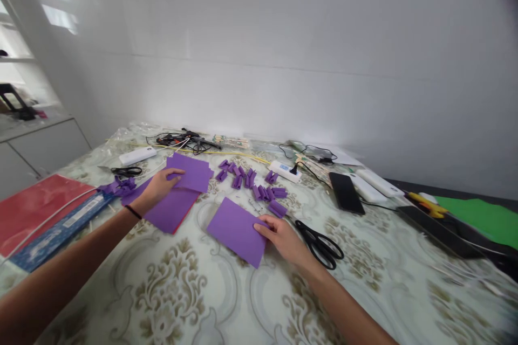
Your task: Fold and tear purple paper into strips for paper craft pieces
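Observation:
My right hand (pixel 284 237) pinches the right edge of a purple paper rectangle (pixel 236 232), which is over the middle of the patterned tablecloth. At the left, my left hand (pixel 159 188) has its fingers closed on the near-left edge of a smaller purple sheet (pixel 191 171). Below that sheet, larger purple paper (pixel 167 212) overlaps red paper, whose edge shows. Black-handled scissors (pixel 319 242) lie just right of my right hand, their blades partly hidden. Several small folded purple paper pieces (pixel 261 193) are scattered beyond both hands.
On the left lie purple scraps (pixel 121 186), a second pair of scissors (pixel 126 171), a blue package (pixel 65 232) and a red sheet (pixel 34 207). Cables and a power strip (pixel 285 171) run along the back. Right are a black phone (pixel 346 193), a yellow glue gun (pixel 428 205) and green sheets (pixel 481 218).

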Demonstrator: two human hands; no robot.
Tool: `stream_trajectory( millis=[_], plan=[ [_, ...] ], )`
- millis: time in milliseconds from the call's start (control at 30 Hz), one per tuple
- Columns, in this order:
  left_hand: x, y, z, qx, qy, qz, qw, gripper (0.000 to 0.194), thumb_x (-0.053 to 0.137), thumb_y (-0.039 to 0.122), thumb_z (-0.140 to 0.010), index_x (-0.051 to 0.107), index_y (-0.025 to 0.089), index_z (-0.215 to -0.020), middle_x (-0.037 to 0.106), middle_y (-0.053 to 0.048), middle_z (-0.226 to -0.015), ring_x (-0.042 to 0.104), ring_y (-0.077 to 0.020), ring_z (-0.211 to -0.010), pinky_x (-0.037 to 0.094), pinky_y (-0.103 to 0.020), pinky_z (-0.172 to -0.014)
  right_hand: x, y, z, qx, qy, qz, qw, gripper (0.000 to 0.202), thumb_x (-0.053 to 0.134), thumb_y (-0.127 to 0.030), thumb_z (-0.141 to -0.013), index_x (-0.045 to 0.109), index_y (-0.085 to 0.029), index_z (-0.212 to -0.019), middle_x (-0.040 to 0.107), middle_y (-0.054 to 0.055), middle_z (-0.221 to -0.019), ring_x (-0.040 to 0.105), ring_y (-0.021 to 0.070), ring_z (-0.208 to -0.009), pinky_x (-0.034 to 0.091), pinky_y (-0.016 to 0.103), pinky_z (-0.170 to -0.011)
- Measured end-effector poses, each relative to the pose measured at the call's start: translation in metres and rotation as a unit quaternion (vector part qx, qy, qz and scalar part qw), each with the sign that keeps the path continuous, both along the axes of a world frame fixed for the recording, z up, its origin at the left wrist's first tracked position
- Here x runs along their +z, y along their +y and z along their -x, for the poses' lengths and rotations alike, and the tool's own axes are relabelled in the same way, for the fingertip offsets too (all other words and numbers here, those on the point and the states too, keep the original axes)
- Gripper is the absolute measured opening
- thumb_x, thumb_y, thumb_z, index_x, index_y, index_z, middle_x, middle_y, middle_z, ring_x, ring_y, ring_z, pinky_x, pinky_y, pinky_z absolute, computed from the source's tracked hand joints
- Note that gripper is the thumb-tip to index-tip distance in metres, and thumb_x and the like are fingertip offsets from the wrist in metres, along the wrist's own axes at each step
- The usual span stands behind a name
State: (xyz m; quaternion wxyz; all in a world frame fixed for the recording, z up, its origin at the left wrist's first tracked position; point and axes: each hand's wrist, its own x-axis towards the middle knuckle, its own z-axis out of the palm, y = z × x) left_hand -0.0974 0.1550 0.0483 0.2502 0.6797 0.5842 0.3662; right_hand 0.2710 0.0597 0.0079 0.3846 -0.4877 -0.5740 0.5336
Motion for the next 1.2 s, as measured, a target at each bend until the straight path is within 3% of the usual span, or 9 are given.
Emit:
stream_trajectory(
  millis=[133, 233, 300, 433, 533, 667, 833, 1000, 1200],
  plan=[
    [-0.003, -0.009, 0.016, 0.017, 0.003, 0.013, 1.000, 0.034, 0.069, 0.033, -0.102, 0.065, 0.017, -0.132, 0.064, -0.011, -0.138, 0.066, -0.0302, -0.121, 0.057, -0.053, -0.101, 0.000, -0.006, -0.002, -0.007, 0.001, -0.004, 1.000, 0.053, 0.081, -0.058, -0.079, 0.070, -0.020, -0.114, 0.076, 0.003, -0.087, 0.069, 0.0236, -0.076, 0.052, 0.033, -0.069],
    [0.002, -0.031, 0.006, 0.011, -0.027, 0.005, 1.000, 0.043, 0.074, 0.032, -0.097, 0.063, 0.017, -0.136, 0.049, -0.015, -0.158, 0.047, -0.0379, -0.144, 0.040, -0.064, -0.117, 0.010, -0.009, 0.002, -0.004, 0.011, -0.006, 1.000, 0.062, 0.078, -0.055, -0.083, 0.061, -0.022, -0.134, 0.075, 0.001, -0.084, 0.070, 0.0227, -0.075, 0.052, 0.032, -0.068],
    [0.005, -0.053, -0.009, -0.028, -0.061, 0.019, 0.998, 0.049, 0.075, 0.037, -0.094, 0.062, 0.017, -0.138, 0.044, -0.018, -0.163, 0.041, -0.0396, -0.150, 0.032, -0.060, -0.124, 0.020, -0.012, 0.005, 0.008, 0.021, -0.008, 1.000, 0.061, 0.076, -0.053, -0.086, 0.059, -0.024, -0.137, 0.074, 0.000, -0.085, 0.071, 0.0222, -0.077, 0.053, 0.032, -0.070],
    [0.004, -0.102, -0.046, -0.133, -0.143, 0.111, 0.975, 0.070, 0.065, 0.055, -0.098, 0.044, 0.023, -0.157, 0.059, -0.019, -0.152, 0.065, -0.0347, -0.132, 0.055, -0.049, -0.107, 0.038, -0.022, 0.012, 0.053, 0.036, -0.003, 0.998, 0.056, 0.076, -0.053, -0.088, 0.063, -0.027, -0.135, 0.075, 0.002, -0.090, 0.072, 0.0220, -0.078, 0.054, 0.030, -0.067],
    [-0.001, -0.125, -0.066, -0.170, -0.186, 0.165, 0.953, 0.073, 0.073, 0.052, -0.093, 0.046, 0.024, -0.155, 0.071, -0.017, -0.137, 0.071, -0.0336, -0.122, 0.062, -0.045, -0.095, 0.044, -0.030, 0.017, 0.080, 0.029, 0.007, 0.996, 0.052, 0.076, -0.051, -0.089, 0.064, -0.029, -0.135, 0.074, 0.001, -0.089, 0.070, 0.0215, -0.074, 0.052, 0.029, -0.062],
    [-0.007, -0.128, -0.076, -0.188, -0.310, 0.212, 0.907, 0.066, 0.086, 0.041, -0.084, 0.058, 0.021, -0.140, 0.078, -0.011, -0.114, 0.077, -0.0297, -0.099, 0.064, -0.044, -0.088, 0.041, -0.035, 0.021, 0.049, -0.019, -0.026, 0.998, 0.046, 0.072, -0.050, -0.093, 0.067, -0.030, -0.134, 0.074, 0.004, -0.098, 0.070, 0.0233, -0.082, 0.055, 0.031, -0.068],
    [-0.015, -0.118, -0.071, -0.112, -0.320, 0.152, 0.928, 0.040, 0.085, 0.040, -0.084, 0.069, 0.020, -0.115, 0.075, -0.004, -0.100, 0.072, -0.0240, -0.094, 0.061, -0.033, -0.080, 0.031, -0.038, 0.017, -0.005, -0.005, -0.112, 0.994, 0.043, 0.059, -0.052, -0.102, 0.071, -0.030, -0.136, 0.074, 0.008, -0.109, 0.070, 0.0233, -0.087, 0.060, 0.033, -0.075],
    [-0.025, -0.120, -0.064, -0.067, -0.319, 0.142, 0.935, 0.030, 0.086, 0.040, -0.084, 0.069, 0.020, -0.099, 0.072, -0.001, -0.090, 0.069, -0.0210, -0.085, 0.059, -0.029, -0.072, 0.023, -0.043, 0.013, 0.066, -0.005, -0.151, 0.986, 0.030, 0.058, -0.033, -0.103, 0.081, -0.030, -0.122, 0.074, 0.008, -0.108, 0.070, 0.0202, -0.084, 0.060, 0.031, -0.074],
    [-0.021, -0.135, -0.072, -0.112, -0.412, 0.207, 0.880, 0.043, 0.087, 0.035, -0.085, 0.069, 0.027, -0.124, 0.077, -0.004, -0.115, 0.073, -0.0236, -0.101, 0.061, -0.034, -0.086, 0.015, -0.047, 0.019, 0.086, -0.016, -0.141, 0.986, 0.037, 0.074, -0.012, -0.085, 0.085, -0.035, -0.113, 0.077, 0.005, -0.107, 0.072, 0.0210, -0.095, 0.058, 0.029, -0.079]
  ],
)
